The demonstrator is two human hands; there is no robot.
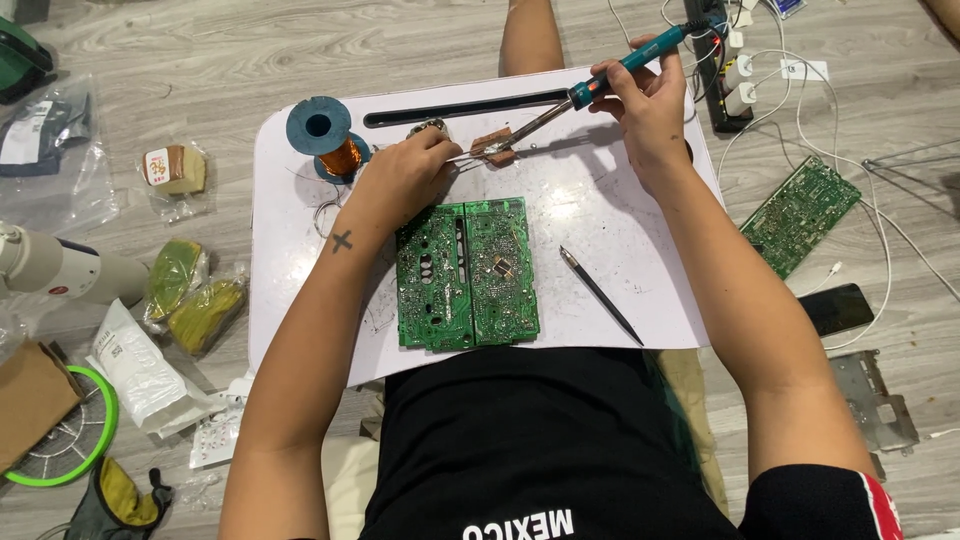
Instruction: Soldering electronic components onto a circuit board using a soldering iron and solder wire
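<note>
Right hand point(650, 105) fingers closed round teal soldering iron point(600, 85), tip at brown block point(494, 146). Left hand point(405, 175) pinches tweezers point(480, 154). Green circuit board point(467, 272) flat on white desk point(640, 250).

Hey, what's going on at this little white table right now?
A person sits at a white lap table. The right hand holds a teal-handled soldering iron, its tip down by a small brown block. The left hand holds tweezers at that same spot. A green circuit board lies in front of them, with a spool of copper wire to one side and a dark pen-like tool to the other.
</note>
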